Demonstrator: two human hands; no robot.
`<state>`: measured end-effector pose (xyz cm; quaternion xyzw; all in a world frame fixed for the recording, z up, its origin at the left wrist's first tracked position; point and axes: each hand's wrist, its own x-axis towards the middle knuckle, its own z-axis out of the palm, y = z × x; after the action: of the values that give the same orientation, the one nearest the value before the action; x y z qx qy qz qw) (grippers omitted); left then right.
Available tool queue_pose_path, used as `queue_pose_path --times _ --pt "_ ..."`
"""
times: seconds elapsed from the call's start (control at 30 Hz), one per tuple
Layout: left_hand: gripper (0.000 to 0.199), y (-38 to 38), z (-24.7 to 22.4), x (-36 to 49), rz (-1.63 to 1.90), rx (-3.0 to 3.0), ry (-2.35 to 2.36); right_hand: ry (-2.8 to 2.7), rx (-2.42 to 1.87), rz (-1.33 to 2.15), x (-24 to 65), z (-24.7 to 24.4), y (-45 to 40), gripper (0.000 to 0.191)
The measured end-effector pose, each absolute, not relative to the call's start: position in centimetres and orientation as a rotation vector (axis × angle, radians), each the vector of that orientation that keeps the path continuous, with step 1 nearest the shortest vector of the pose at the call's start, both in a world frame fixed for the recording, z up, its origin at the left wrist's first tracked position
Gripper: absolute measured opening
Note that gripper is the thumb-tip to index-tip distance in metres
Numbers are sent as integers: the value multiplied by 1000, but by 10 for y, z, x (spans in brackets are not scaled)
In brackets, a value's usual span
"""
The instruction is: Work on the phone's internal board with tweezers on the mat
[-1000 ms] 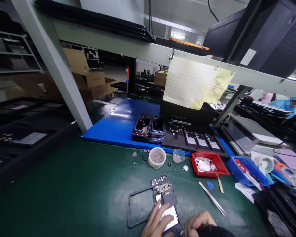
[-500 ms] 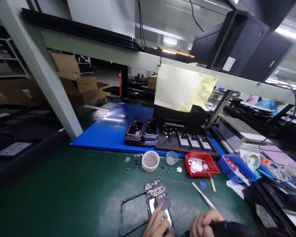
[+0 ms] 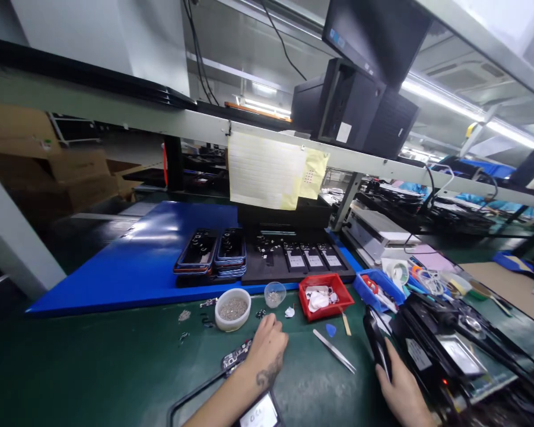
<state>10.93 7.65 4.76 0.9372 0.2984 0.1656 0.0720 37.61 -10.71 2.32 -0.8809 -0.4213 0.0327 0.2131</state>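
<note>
An opened phone (image 3: 237, 357) lies on the green mat, its board and a white label showing; my left forearm covers its middle. Beside it is a thin black phone frame (image 3: 184, 403), cut off by the lower edge. My left hand (image 3: 269, 341) is over the phone's upper end, fingers curled together near the small clear cup (image 3: 275, 295); what they hold, if anything, is hidden. To the right, my right hand (image 3: 400, 379) grips a long black handheld tool (image 3: 375, 339), tilted up beside a black machine. Metal tweezers (image 3: 334, 351) lie between my hands.
A white tub of tiny screws (image 3: 232, 311), a red bin (image 3: 324, 299) and a blue bin (image 3: 380, 290) line the back. Behind stand stacked phones (image 3: 199, 252) and a black foam tray (image 3: 267, 270). A blue pick (image 3: 330, 330) lies near the tweezers. Black equipment (image 3: 431, 350) occupies the right.
The view has swung right. My left hand has moved from the phone's lower part to beyond its upper end. My right hand has moved right, lifting the black tool beside the black machine.
</note>
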Motion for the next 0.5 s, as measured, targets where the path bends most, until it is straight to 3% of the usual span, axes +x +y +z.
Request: queue_pose_path --times 0.17,0.3,0.4,0.5 --pt "5 77 52 75 370 2706 842 -1312 -2680 68 372 36 -92 54" --pt "49 66 22 40 194 2645 596 -1342 -2719 8 370 57 -74 48" --pt "49 56 -5 28 148 2740 564 -1438 -2659 -80 354 63 -70 44" --pt "47 50 -10 25 116 2803 602 -1700 -2288 -69 320 57 -76 40"
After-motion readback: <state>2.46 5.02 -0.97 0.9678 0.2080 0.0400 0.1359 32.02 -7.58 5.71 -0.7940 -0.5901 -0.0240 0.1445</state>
